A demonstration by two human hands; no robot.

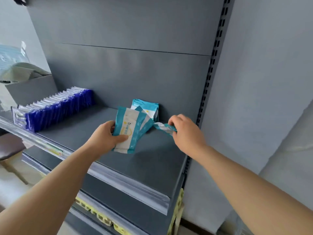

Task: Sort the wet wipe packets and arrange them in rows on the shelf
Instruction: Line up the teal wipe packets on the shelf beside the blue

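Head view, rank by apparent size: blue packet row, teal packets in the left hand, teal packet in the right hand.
1. blue packet row
2. teal packets in the left hand
3. teal packet in the right hand, partly hidden

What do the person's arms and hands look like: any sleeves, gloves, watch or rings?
The left hand and right hand are bare: no gloves, and no rings or watch visible. Both forearms are uncovered right to the frame edge, so no sleeve shows.
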